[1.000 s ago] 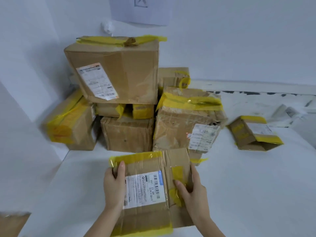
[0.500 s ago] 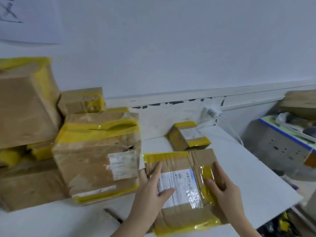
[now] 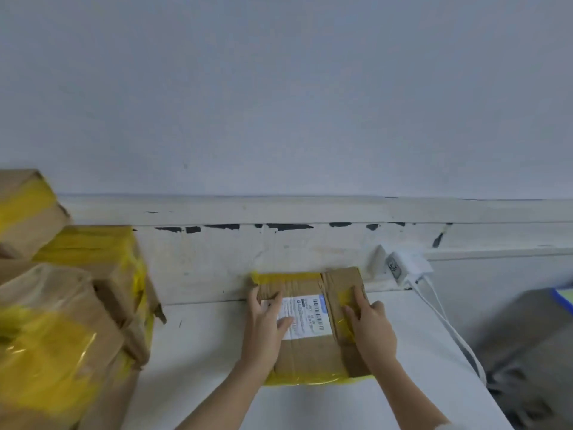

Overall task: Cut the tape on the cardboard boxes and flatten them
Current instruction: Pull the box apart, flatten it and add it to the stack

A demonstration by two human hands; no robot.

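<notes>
A flattened cardboard box [image 3: 310,352] with yellow tape on its far and near edges and a white shipping label lies on the white table [image 3: 201,367], its far edge against the wall ledge. My left hand [image 3: 265,324] rests flat on its left part, thumb across the label. My right hand [image 3: 370,327] presses with straight fingers on its right part, over a strip of yellow tape. Neither hand holds a tool.
A pile of taped cardboard boxes [image 3: 62,321] fills the left side. A white power adapter [image 3: 406,265] with white cables sits on the ledge at the right. The table's right edge drops off toward a grey block [image 3: 527,336].
The flat box has moved right and away from me, up to the wall ledge, with both hands on it. The view has swung right, so the box pile now sits at the left edge.
</notes>
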